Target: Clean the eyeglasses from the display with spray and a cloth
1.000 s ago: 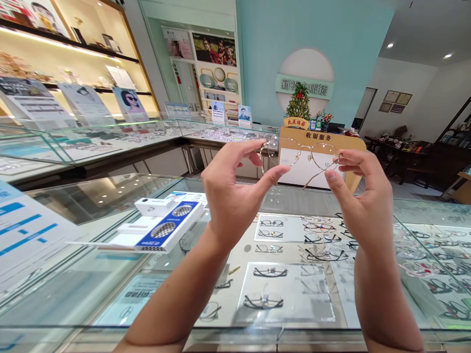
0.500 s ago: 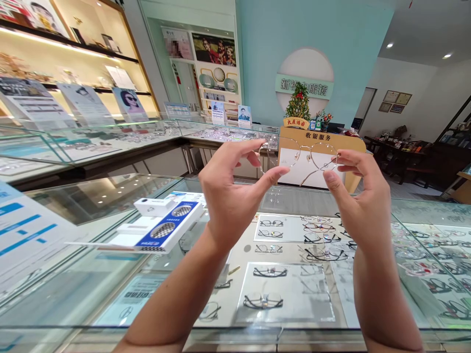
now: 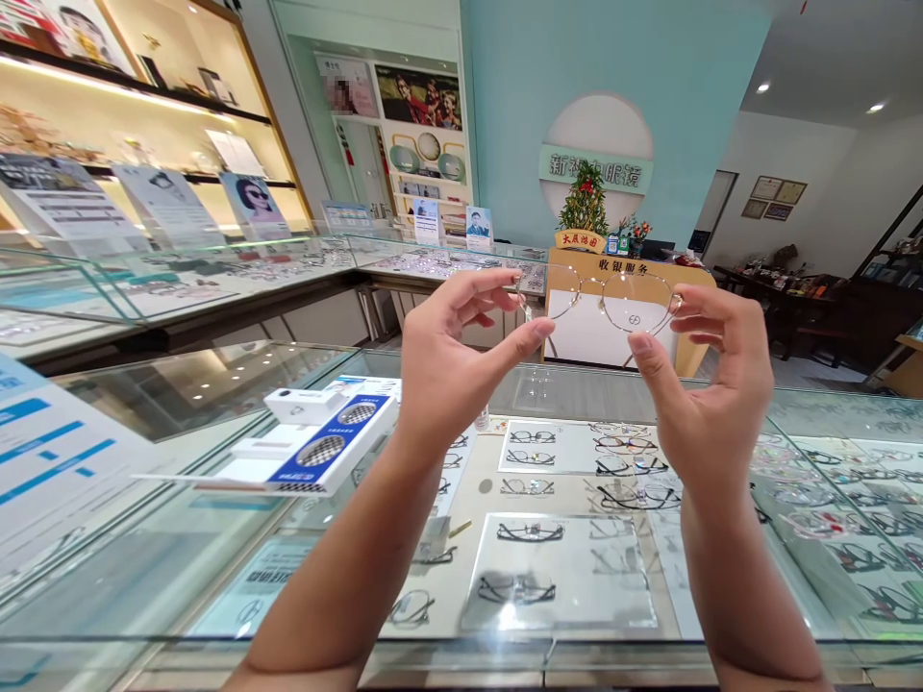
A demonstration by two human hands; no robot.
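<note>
A pair of thin metal-rimmed eyeglasses [image 3: 592, 281] with clear round lenses is held up above the glass counter. My left hand [image 3: 461, 351] pinches its left end between thumb and fingers. The right end is gripped by my right hand [image 3: 710, 370], thumb low and fingers at the hinge. Both lenses face roughly along my view, and parts of the temples show below the rims. Under my forearms, the glass display case [image 3: 562, 634] holds rows of spectacle frames, among them a dark-rimmed pair [image 3: 517, 588] on a white panel.
On the counter to the left stands a white and blue box-like display stand [image 3: 332, 447], beside a printed sign [image 3: 50, 442]. More glass cases [image 3: 237, 288] run along the back left. A wooden cashier desk [image 3: 692, 279] with a small potted tree [image 3: 586, 207] stands ahead.
The eyeglasses have turned to face more squarely, and their temples now point differently. My right hand has shifted slightly right, my left hand slightly too.
</note>
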